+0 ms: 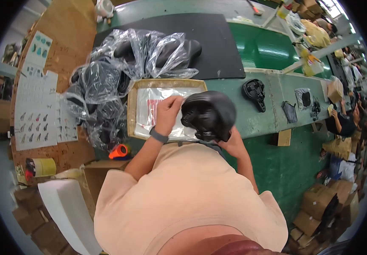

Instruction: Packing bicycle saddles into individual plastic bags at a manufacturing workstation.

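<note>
A black bicycle saddle is held up in front of my body, its glossy, moulded side partly showing. My right hand grips its lower right edge, the fingers partly hidden behind it. At the saddle's left edge is my left hand, fingers curled closed against it; the fingertips are hard to make out. Beneath the hands, a shallow tan box holds flat clear plastic bags with red print. Several more black saddles in clear plastic wrapping are heaped left of and beyond the box.
Another black saddle lies on the green bench to the right, with a small dark pouch farther along. A black mat covers the bench's far part. Left stands a wooden board with sheets. An orange tape dispenser sits near my left elbow.
</note>
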Motion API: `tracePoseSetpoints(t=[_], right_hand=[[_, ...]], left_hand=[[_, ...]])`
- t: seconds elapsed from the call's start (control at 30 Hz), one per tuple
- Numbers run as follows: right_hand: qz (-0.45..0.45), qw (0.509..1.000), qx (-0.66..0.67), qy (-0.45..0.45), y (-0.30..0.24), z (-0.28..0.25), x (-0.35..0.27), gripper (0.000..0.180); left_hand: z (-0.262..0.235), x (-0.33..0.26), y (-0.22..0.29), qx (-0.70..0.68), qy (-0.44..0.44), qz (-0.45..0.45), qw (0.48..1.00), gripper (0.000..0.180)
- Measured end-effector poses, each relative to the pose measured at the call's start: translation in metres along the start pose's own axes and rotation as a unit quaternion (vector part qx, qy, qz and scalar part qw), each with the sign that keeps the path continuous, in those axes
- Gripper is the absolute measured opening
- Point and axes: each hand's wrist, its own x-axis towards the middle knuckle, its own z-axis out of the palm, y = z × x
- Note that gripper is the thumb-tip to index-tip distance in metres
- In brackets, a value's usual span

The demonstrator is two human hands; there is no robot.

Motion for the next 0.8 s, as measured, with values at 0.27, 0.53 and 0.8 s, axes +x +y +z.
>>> tracePoseSetpoints(t=[0.27, 0.53, 0.8], right_hand=[[0.144, 0.915, 0.358, 0.120, 0.006, -0.002, 0.090, 0.079], [-0.184, 0.962, -0.202, -0.007, -0.064, -0.085, 0.219, 0.063], [0.347, 0.788, -0.419, 0.289, 0.251, -0.383, 0.265, 0.105]], left_hand=[[0.031, 0.035, 0.007, -0.010, -0.453, 0.053, 0.890, 0.017], [-0.017, 0.213, 0.000, 0.027, -0.004, -0.097, 0.995, 0.084], [-0.142, 0.234, -0.008, 0.483, 0.278, 0.015, 0.830, 0.070]])
